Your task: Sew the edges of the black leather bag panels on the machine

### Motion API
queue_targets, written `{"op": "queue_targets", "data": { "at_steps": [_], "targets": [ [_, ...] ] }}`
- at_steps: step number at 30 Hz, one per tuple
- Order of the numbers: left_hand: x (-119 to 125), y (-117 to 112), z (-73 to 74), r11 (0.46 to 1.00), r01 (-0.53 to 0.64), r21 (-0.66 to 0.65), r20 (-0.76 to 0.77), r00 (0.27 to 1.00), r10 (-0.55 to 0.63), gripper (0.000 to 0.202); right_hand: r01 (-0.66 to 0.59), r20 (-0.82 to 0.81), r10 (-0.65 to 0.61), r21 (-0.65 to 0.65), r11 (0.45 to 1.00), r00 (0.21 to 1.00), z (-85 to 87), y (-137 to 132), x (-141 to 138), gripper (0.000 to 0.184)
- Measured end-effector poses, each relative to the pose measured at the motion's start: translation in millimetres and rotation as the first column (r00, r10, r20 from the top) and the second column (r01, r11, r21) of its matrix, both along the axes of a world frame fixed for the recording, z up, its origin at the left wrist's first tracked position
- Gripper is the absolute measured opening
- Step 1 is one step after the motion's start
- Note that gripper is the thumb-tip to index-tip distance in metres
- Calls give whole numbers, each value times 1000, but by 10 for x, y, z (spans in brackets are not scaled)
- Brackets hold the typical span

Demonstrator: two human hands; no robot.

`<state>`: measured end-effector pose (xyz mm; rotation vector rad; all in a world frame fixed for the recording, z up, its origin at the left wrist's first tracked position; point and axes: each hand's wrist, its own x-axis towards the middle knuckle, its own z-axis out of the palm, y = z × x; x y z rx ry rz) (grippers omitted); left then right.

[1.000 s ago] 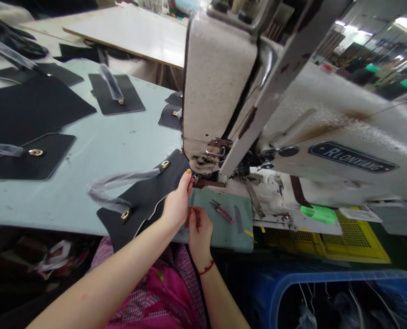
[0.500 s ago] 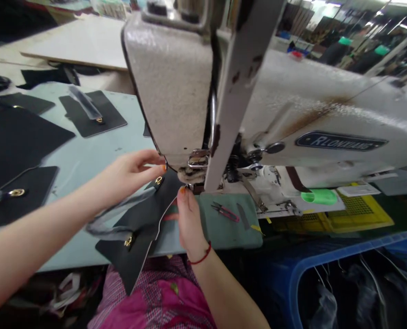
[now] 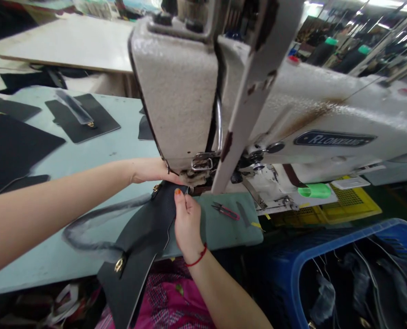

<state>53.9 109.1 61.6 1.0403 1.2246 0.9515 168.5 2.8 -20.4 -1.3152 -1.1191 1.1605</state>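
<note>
A black bag panel (image 3: 143, 230) runs from under the head of a white sewing machine (image 3: 176, 96) down over the table's front edge. Gold ring fittings (image 3: 120, 264) hold a plastic-wrapped handle (image 3: 83, 228) to it. My right hand (image 3: 189, 224) grips the panel's edge just in front of the needle area, thumb on top and fingers underneath. My left hand (image 3: 152, 170) reaches in from the left with fingers stretched along the panel's far side; their tips are partly hidden by the machine head. The needle itself cannot be made out.
Pink-handled thread snips (image 3: 226, 210) lie on the machine bed, right of my right hand. More black panels (image 3: 83, 118) rest on the pale table (image 3: 100, 157). A blue bin (image 3: 294, 274) with wrapped pieces stands at lower right, near a yellow crate (image 3: 356, 203).
My left hand has moved right and flattened beside the machine head. The panel has turned, its lower end hanging further down, and the handle loop has swung left. My right hand stays close to the needle area.
</note>
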Motion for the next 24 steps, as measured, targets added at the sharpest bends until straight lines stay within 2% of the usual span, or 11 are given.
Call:
{"op": "queue_targets", "data": {
  "at_steps": [2,4,8,11,15,20,22,24],
  "targets": [
    [-16,-26,-65,989,134,-65,13,991,-134,27,-25,-9,25,-7,1000,1000,48,1,47,46],
    [-32,-80,-152,976,200,-84,29,980,-198,22,-51,-28,50,-34,998,998,71,8,95,44],
    [-43,-207,-310,971,227,-77,39,974,-224,20,-140,-81,132,-113,984,988,68,40,216,41],
    [-9,-297,-337,972,229,-48,54,973,-226,22,-233,-123,213,-182,955,969,83,86,340,40],
    [47,-381,-320,986,168,-13,21,986,-168,23,-331,-183,294,-227,916,938,138,170,485,40],
    [-56,-466,-408,984,129,123,-176,979,-106,25,-446,-227,399,-224,866,888,221,255,598,38],
    [-161,-601,-506,962,117,249,-340,940,-26,31,-483,-187,450,-214,849,873,268,245,669,39],
    [-271,-842,-656,904,83,419,-509,846,158,38,-523,-103,513,-201,828,852,315,182,759,41]
  ]
}}
